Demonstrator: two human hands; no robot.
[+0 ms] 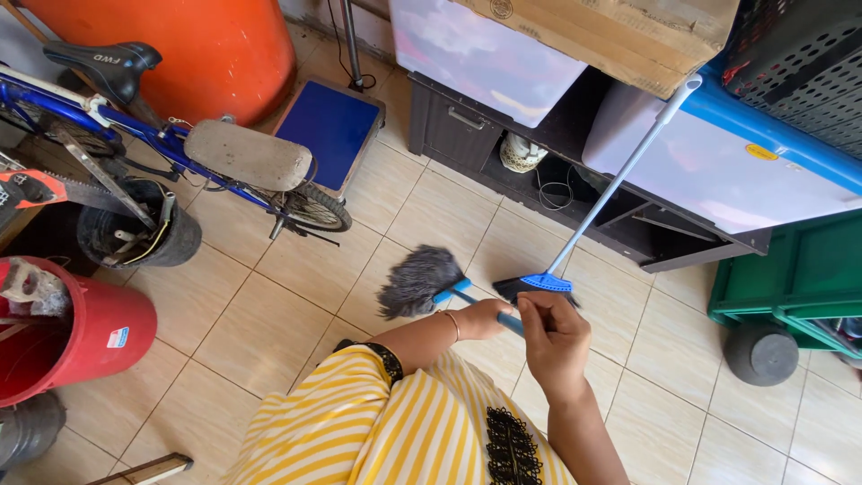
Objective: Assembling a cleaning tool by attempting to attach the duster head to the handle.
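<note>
Tiled floor, beige with dark grout, fills the view of a crowded storage corner. At 11 o'clock stands an orange tank, with a blue bicycle leaning in front of it. At 2 o'clock, a dark low cabinet carries a blue-and-white chest and a cardboard box. A green crate sits at 3 o'clock. A red bucket is at 9 o'clock, a black bucket just above it.

A blue broom leans its pale handle against the chest, head on the floor at centre.

A grey duster lies just left of centre. Its long axis runs from the fluffy head at 10 o'clock down its blue handle toward 4 o'clock, into both hands.

The left hand is closed round the handle, nearest the head. The right hand is curled over the handle end, just beside the left; its grip underneath cannot be seen.
</note>
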